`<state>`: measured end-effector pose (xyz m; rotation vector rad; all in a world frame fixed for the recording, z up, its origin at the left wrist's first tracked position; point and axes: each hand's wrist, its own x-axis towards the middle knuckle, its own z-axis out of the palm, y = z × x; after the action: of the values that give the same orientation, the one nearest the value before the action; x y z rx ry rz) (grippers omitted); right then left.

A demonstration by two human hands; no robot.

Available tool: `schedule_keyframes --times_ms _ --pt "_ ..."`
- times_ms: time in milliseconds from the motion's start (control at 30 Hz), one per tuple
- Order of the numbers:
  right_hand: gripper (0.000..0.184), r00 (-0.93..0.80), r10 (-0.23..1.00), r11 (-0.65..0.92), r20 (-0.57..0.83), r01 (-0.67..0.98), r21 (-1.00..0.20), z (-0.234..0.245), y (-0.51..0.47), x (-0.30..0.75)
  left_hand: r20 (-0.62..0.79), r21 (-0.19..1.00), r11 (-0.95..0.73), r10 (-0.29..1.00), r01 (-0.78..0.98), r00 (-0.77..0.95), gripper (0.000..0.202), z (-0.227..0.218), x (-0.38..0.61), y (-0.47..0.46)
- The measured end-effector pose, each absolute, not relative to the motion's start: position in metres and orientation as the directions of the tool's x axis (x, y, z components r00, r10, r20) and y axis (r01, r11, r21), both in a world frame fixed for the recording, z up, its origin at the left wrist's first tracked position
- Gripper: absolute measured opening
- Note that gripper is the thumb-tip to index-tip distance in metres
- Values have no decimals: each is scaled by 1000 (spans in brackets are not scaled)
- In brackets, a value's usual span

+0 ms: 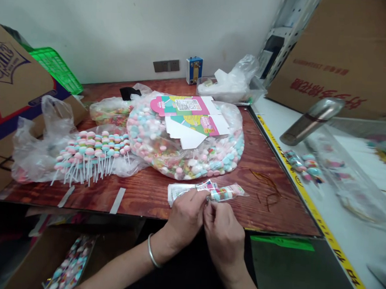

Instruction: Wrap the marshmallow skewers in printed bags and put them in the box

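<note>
My left hand [187,211] and my right hand [224,228] meet at the table's front edge, thumbs and fingers pinched together. Between them is the gathered near end of a clear bag holding a lollipop [227,192] of pastel marshmallow candies; my fingers hide the exact grip. A stack of flat clear bags [177,190] lies just beyond my left hand. Thin gold twist ties [270,185] are scattered to the right. Unwrapped candy lollipops [95,150] with white sticks lie in rows at the left.
A big clear bag of pastel candies [211,160] fills the table's middle, with a flattened printed carton [194,118] on top. A metal flask [310,120] and finished candy packs [303,167] are at the right. Cardboard boxes [343,53] flank the table. Below left, a box holds packed candies [68,265].
</note>
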<state>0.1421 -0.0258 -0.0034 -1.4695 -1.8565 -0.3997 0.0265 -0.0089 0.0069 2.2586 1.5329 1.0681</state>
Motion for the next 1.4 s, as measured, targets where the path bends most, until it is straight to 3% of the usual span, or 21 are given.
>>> schedule_keyframes --times_ms 233,367,433,500,533,600,667,733,767,867,933,1000,1067,1133,1200,1300,1400 --pt "18 -79 699 326 711 920 -217 -5 -24 141 496 508 -491 838 708 226 25 3 24 -8" --pt "14 -70 707 335 704 909 -246 -7 -23 142 433 633 -438 884 638 176 20 4 25 -6" --pt "8 -52 714 350 698 890 -292 -8 -22 141 308 823 -299 949 484 62 17 5 29 -3" --pt "7 4 727 366 687 844 -392 -8 -21 139 64 983 -58 998 177 -28 10 7 35 1" --pt "8 60 747 357 662 804 -475 -7 -20 138 -63 998 63 997 -6 -33 8 7 38 3" --pt "9 207 817 290 538 659 -694 -5 -18 138 -234 920 231 972 -318 28 13 8 45 6" --pt "13 304 894 187 328 412 -892 -2 -16 140 -285 816 301 952 -494 109 21 8 50 7" --pt "25 267 951 101 154 201 -974 2 -14 145 -288 754 343 939 -560 187 26 7 52 8" --pt "26 215 970 75 112 171 -982 3 -13 148 -285 746 359 934 -561 218 27 7 52 7" --pt "17 144 965 142 218 414 -899 1 -12 157 -232 856 301 950 -420 209 25 6 47 6" --pt "21 111 897 255 429 662 -705 -3 -12 161 -69 985 92 986 -147 155 21 6 42 4" --pt "23 25 806 332 591 807 -487 -8 -12 163 137 975 -160 980 158 147 23 6 38 1" --pt "21 -49 767 382 640 836 -393 -10 -11 162 221 915 -256 965 311 144 22 6 36 0" --pt "16 -58 759 415 649 810 -414 -8 -10 159 175 932 -201 978 302 111 22 6 37 -1" --pt "12 -28 766 422 642 775 -471 -5 -9 158 84 977 -103 991 186 106 23 6 39 0" --pt "10 -1 771 412 637 764 -497 2 -10 159 26 1000 -22 979 -22 201 26 9 38 3" --pt "12 -70 758 446 648 781 -438 9 -15 163 27 980 41 943 -196 333 38 20 31 6"
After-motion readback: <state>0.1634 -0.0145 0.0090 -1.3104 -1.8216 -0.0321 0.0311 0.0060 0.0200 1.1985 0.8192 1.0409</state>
